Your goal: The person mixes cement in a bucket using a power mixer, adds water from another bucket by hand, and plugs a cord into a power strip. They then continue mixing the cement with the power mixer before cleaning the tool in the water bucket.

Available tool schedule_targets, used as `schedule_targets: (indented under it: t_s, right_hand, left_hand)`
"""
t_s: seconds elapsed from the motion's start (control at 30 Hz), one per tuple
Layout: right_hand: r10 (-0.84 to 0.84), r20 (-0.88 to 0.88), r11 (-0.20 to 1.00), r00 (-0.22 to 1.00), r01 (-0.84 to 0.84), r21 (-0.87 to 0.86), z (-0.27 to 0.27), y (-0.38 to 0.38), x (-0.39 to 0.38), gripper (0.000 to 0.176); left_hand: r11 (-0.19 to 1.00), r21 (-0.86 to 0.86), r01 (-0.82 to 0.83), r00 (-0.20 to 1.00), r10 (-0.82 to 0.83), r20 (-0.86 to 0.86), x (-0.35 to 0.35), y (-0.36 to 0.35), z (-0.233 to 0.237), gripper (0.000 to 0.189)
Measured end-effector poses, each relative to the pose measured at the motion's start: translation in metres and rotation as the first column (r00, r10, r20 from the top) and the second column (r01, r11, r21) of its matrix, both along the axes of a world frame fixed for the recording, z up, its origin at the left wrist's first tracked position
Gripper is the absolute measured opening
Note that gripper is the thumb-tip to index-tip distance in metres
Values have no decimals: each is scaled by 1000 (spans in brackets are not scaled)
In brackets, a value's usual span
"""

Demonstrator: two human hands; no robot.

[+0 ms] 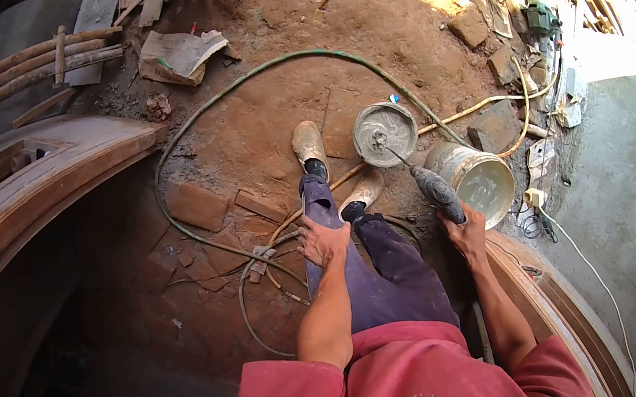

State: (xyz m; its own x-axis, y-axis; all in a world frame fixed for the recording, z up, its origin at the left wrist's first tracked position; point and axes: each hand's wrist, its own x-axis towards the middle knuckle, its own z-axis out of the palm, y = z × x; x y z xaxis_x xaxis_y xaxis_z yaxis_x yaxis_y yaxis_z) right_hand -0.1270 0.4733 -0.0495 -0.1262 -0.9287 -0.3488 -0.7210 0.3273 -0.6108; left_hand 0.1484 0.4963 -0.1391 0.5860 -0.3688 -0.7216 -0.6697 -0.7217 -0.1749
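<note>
My right hand (467,235) is wrapped around the handle of a grey, dust-caked power drill (437,187). The drill's thin shaft slants down into a bucket of grey wet mix (384,134), where a swirl shows around its end. My left hand (324,240) lies on my left leg just above the knee, fingers apart and holding nothing. Beside the drill, a second white bucket (487,183) is tilted with its mouth towards me and has pale residue inside. My shoes stand on the dirt to the left of the mixing bucket.
A green hose (265,64) loops over the brown dirt floor. A yellow hose (477,104) runs behind the buckets to a green pump (540,9). Bricks (494,126) and a torn sack (181,54) lie about. Curved wooden frames (60,175) stand on both sides.
</note>
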Motion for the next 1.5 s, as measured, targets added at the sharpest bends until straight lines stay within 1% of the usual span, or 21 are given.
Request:
schedule_targets:
  t_s: [0.1, 0.13, 0.17, 0.23, 0.33, 0.43, 0.47, 0.53, 0.67, 0.7, 0.77, 0.8, 0.9, 0.97, 1.07, 1.13, 1.23, 1.33, 1.37, 1.43, 1.5]
  right_hand:
    - [30, -18, 997, 999, -29, 78, -56, -12, 11, 31]
    - [80, -101, 990, 992, -68, 122, -81, -15, 15, 32]
    - [132, -180, 981, 975, -102, 164, -95, -17, 18, 32]
    - [100, -190, 987, 977, -73, 147, -102, -16, 28, 32]
    - [46, -228, 995, 973, -24, 100, -88, -16, 31, 30]
    - [-206, -152, 965, 967, 227, 135, -51, -24, 24, 30]
    - [-209, -158, 962, 965, 232, 142, -37, -19, 22, 30]
    - [-224, -69, 975, 972, 222, -32, -20, -19, 15, 26]
    - [-219, -104, 976, 970, 218, -26, -20, -30, 15, 28]
    - [-224, -105, 975, 969, 223, -20, -29, -32, 17, 28]
    - [-179, -248, 976, 952, 203, 73, -70, -42, 16, 33]
    - [-96, -354, 995, 930, 98, -13, -105, -38, 10, 36]
    - [-114, -325, 993, 939, 110, -32, -108, -59, 22, 36]
    - [-170, -215, 985, 962, 173, -5, -97, -63, 20, 35]
    - [-268, -145, 963, 952, 265, -41, -71, -56, 8, 34]
    - [-263, -195, 964, 945, 264, -21, -36, -51, 5, 31]
    - [-268, -110, 961, 957, 257, -104, -5, -44, 2, 30]
    - [-297, -119, 954, 947, 289, -83, -13, -49, 6, 32]
    - [-298, -118, 954, 947, 290, -80, -27, -51, 8, 32]
    - [-271, -238, 962, 933, 272, -27, -67, -56, 11, 35]
    - [-233, -280, 972, 931, 235, -25, -91, -68, 20, 36]
  left_hand:
    - [1000, -5, 3, 1000, -3, 1, 2, 1, -1, 103]
    - [1000, -15, 1, 1000, -1, -2, 1, 2, 0, 103]
    - [1000, -16, 2, 1000, -2, -3, 0, 3, -1, 103]
    - [1000, -5, 10, 1000, -10, 14, 0, 4, -1, 103]
    - [1000, -1, -18, 1000, 18, -9, 1, 2, 1, 103]
    - [1000, -25, 14, 999, -14, 39, -2, 7, -7, 103]
    - [1000, -16, 19, 999, -18, 35, -1, 10, -5, 103]
    - [1000, -10, -22, 1000, 22, -19, 0, -1, -1, 103]
    - [1000, -19, 11, 1000, -11, 22, -2, -1, -4, 104]
    - [1000, -14, 16, 1000, -16, 23, -1, 0, -2, 104]
    - [1000, 5, -9, 1000, 9, -15, -1, -5, 0, 105]
    - [1000, 6, -7, 1000, 7, -18, -2, -3, 0, 105]
    - [1000, -6, 15, 1000, -15, -6, 0, -8, -4, 106]
    - [1000, 11, -4, 1000, 4, -28, -2, -8, 0, 107]
    - [1000, 19, 23, 999, -22, -25, -1, -11, 2, 106]
    - [1000, 24, 18, 999, -17, -29, 0, -12, 1, 104]
    - [1000, 8, 25, 1000, -25, -1, -1, -13, -2, 103]
    - [999, 29, 23, 1000, -23, -11, 2, -18, -2, 104]
    - [999, 32, 23, 1000, -23, -13, 3, -20, -2, 105]
    - [999, 39, 29, 999, -28, -17, 2, -19, -2, 105]
    - [998, 21, 59, 998, -60, 14, 2, -18, -2, 106]
